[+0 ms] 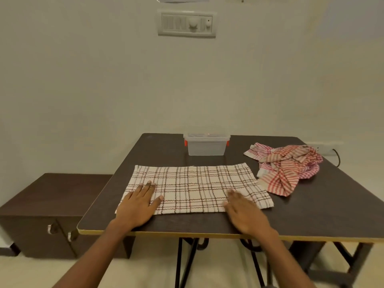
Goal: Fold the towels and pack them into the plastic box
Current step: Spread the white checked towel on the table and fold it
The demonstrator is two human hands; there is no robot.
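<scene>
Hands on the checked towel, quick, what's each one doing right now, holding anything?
Left hand: open, palm flat on the checked towel, holding nothing.
Right hand: open, fingers extended on the towel's near edge, holding nothing.

A dark brown table (324, 206) stood against a pale wall (83, 80). A white switch panel (186, 23) hung high on it. A low dark cabinet (47, 208) sat left, on a light floor (41, 271).

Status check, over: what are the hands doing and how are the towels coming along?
Both hands flat, open: left hand and right hand pressing the plaid towel. Red striped towels unfolded in a heap. Plastic box lidded, nothing blocking it.
</scene>
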